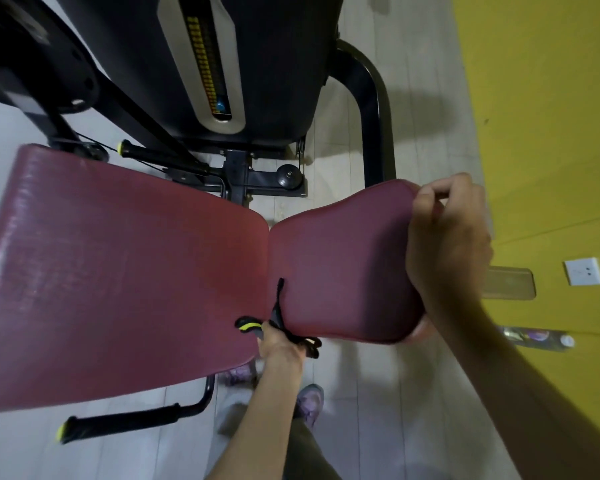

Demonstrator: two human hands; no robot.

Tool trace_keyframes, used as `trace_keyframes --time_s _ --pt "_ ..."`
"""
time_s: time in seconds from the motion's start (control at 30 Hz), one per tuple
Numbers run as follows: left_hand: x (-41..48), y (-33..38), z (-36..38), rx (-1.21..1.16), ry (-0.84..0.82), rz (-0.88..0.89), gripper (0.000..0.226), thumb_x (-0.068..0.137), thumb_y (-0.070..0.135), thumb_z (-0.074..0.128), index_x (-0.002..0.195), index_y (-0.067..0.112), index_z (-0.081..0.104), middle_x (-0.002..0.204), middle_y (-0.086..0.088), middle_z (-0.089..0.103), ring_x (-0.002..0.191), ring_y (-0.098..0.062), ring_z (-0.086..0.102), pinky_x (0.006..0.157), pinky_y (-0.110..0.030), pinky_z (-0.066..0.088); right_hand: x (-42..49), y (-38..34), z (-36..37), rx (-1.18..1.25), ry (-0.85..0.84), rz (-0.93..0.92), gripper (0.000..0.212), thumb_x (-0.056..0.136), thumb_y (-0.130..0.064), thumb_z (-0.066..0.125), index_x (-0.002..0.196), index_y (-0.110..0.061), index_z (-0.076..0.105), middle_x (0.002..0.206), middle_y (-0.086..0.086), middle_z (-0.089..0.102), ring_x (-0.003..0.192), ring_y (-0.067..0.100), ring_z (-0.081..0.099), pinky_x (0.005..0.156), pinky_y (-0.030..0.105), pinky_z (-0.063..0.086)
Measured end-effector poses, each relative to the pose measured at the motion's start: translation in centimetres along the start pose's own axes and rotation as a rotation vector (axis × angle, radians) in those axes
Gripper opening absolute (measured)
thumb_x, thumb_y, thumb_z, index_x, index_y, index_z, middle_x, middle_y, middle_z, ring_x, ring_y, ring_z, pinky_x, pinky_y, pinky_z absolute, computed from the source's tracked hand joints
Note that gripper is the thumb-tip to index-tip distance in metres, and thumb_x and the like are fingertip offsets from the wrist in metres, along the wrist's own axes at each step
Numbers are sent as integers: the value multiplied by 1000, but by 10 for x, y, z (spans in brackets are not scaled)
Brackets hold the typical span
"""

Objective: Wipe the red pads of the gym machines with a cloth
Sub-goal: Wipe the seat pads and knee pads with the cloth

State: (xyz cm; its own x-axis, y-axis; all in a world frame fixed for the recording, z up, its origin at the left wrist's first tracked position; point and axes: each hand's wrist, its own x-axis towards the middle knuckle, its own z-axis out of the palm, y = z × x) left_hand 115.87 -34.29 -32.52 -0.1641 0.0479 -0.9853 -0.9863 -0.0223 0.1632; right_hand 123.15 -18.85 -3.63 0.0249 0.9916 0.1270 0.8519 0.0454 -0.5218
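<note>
Two red pads fill the middle of the view: a long back pad (118,265) on the left and a smaller seat pad (340,265) on the right. My right hand (447,237) grips the seat pad's right edge, fingers curled over its rim. My left hand (281,344) is below the gap between the pads and grips a black strap with a yellow-tipped lever (248,325). No cloth is visible in either hand.
The black weight stack housing (201,64) with yellow plates stands behind the pads. A black frame tube (374,109) curves down at the right. Black handles with yellow ends (118,422) jut out at lower left. Yellow wall (551,133), a socket (584,271) and a bottle (534,337) are at right.
</note>
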Motion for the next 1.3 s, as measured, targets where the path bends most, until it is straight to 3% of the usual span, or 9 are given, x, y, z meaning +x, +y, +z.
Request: trace_keyframes --time_s 0.07,0.13,0.2,0.33,0.4,0.5,0.63,0.8,1.3 --pt "-36 -6 14 -32 -21 -50 36 93 35 55 125 22 65 128 -12 70 114 -42 64 87 -78 44 -2 2 1 21 16 -25 15 103 -29 42 104 -19 53 107 1 53 82 20 48 71 30 27" --pt "-89 -16 33 -26 -76 -111 36 95 39 55 124 20 65 121 -13 71 107 -41 65 72 -82 44 -3 6 2 22 49 -83 17 103 -29 43 106 -18 54 107 3 55 82 23 53 70 29 30" --pt "-137 -30 47 -82 -97 -133 30 98 33 53 124 20 63 114 -12 72 95 -36 68 54 -71 52 -4 10 4 16 77 -134 21 105 -29 43 107 -14 56 107 6 57 81 25 58 67 27 32" --pt "-156 -40 57 -115 -66 -93 53 88 28 66 140 25 56 119 -11 73 92 -33 71 52 -56 55 -5 14 6 27 88 -149 21 105 -30 44 106 -13 57 106 5 57 80 26 61 64 25 34" --pt "-147 -28 58 -135 -91 -71 51 88 28 65 138 23 60 123 -10 72 103 -37 70 79 -73 54 -5 16 5 42 86 -155 22 105 -30 43 107 -14 57 106 5 57 81 25 62 63 26 36" --pt "-118 -7 52 -144 -61 -42 31 101 28 45 104 18 74 131 -9 69 123 -34 61 110 -61 41 -4 15 4 45 83 -169 22 106 -30 43 107 -14 58 106 5 58 80 24 61 63 26 37" --pt "-90 15 32 -175 -61 -70 61 109 46 14 117 23 71 147 -7 55 140 -37 43 120 -62 24 0 13 5 1 69 -124 17 104 -27 44 106 -17 57 107 4 57 80 21 56 58 17 28" --pt "-94 8 32 -285 -65 -43 59 109 48 15 140 26 60 153 -5 50 143 -35 41 120 -60 25 3 12 6 -24 56 -81 17 104 -28 42 107 -19 56 108 1 55 80 19 53 59 10 21" --pt "-308 -30 88 -91 -230 -306 36 108 36 48 120 8 67 113 -16 70 86 -30 60 94 -42 46 -1 8 -4 13 -63 -54 19 107 -34 40 115 -23 54 119 0 50 88 13 47 72 31 36"
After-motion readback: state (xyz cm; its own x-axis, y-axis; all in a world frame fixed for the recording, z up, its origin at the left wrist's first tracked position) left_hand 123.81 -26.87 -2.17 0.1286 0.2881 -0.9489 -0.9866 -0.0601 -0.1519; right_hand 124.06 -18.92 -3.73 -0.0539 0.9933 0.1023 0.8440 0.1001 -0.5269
